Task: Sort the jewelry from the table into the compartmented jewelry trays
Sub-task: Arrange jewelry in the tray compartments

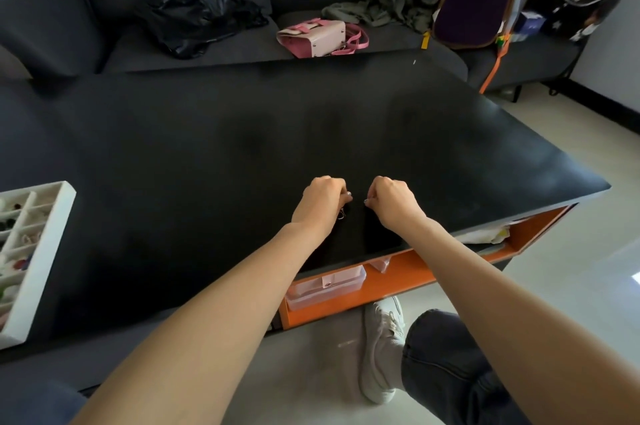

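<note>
My left hand (322,202) pinches a small wire jewelry piece (342,214) over the table (207,147); my right hand (391,204) is curled, contents indiscernible. The jewelry tray (52,244) lies far left, nearer my left hand.

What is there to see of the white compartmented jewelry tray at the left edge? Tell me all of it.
The white jewelry tray lies flat on the black table at the far left, cut off by the picture's edge. It looks like a rigid box with thick, light walls and thin dividers forming small rectangular compartments. Several compartments hold small pieces, some dark, some red, some pale, too small to identify. Neither hand touches it; both are well to its right.
</note>
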